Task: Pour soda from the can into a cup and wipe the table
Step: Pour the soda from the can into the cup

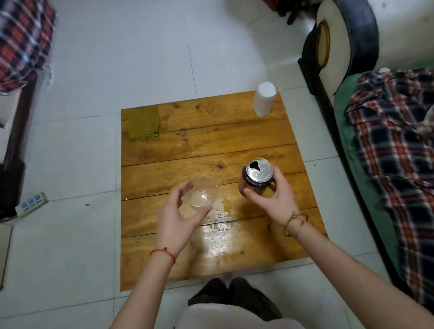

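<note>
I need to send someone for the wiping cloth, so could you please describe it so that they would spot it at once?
Start at the square wooden table in the middle of the tiled floor. Go to its far left corner, away from the person: the cloth lies flat there. It is a dull olive-green square, unlike the white bottle at the far right corner.

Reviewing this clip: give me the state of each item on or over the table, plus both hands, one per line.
can: opened, upright, held by the right hand.
cup: clear, looks empty, tilted, held by the left hand.
table: wet patch near the front edge.
cloth: flat, untouched, far-left corner.
white bottle: capped, upright, far-right corner.
</note>
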Demonstrator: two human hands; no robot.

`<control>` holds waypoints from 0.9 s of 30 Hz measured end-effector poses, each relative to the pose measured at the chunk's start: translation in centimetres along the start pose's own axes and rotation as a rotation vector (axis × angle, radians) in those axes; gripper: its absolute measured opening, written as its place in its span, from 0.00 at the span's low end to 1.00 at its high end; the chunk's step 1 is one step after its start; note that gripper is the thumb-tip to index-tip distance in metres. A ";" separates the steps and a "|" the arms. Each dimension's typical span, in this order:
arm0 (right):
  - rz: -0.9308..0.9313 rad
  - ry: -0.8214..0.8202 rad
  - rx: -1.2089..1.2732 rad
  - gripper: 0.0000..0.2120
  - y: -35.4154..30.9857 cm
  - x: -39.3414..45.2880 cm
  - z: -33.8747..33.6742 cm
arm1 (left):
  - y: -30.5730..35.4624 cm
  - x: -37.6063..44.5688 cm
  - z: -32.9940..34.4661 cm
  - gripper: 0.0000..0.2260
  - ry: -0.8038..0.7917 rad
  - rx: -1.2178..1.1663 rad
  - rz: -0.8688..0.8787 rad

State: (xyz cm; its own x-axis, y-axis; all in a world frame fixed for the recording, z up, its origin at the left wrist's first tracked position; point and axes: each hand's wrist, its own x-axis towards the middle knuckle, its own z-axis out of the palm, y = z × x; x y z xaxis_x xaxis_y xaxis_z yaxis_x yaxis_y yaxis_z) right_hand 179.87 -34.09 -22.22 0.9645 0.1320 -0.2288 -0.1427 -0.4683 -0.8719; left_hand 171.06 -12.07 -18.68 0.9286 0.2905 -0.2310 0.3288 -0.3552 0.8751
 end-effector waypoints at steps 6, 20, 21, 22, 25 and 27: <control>-0.209 -0.090 -0.034 0.37 -7.1 -1.3 -3.2 | 4.2 -0.1 -2.4 0.32 -0.016 -0.004 0.086; -0.400 -0.207 -0.310 0.34 -17.4 -1.6 -9.1 | 9.8 0.9 -6.7 0.29 -0.056 0.086 0.217; -0.416 -0.223 -0.336 0.33 -18.1 -1.6 -9.4 | 10.2 1.0 -6.8 0.29 -0.054 0.092 0.224; -0.434 -0.239 -0.358 0.33 -18.8 -1.6 -9.7 | 10.5 1.1 -6.8 0.29 -0.050 0.097 0.232; -0.479 -0.266 -0.425 0.32 -20.8 -1.7 -10.6 | 11.3 1.3 -7.1 0.30 -0.044 0.110 0.260; -0.489 -0.290 -0.469 0.32 -22.0 -1.6 -11.1 | 11.8 1.5 -7.2 0.31 -0.045 0.120 0.268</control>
State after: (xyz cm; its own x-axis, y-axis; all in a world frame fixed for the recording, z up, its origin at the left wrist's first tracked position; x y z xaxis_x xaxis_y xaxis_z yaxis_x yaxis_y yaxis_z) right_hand 183.94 -33.66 2.10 0.7867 0.6169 -0.0229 0.4614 -0.6123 -0.6421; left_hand 175.12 -9.44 -5.65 0.9909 0.1332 -0.0195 0.0862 -0.5170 0.8517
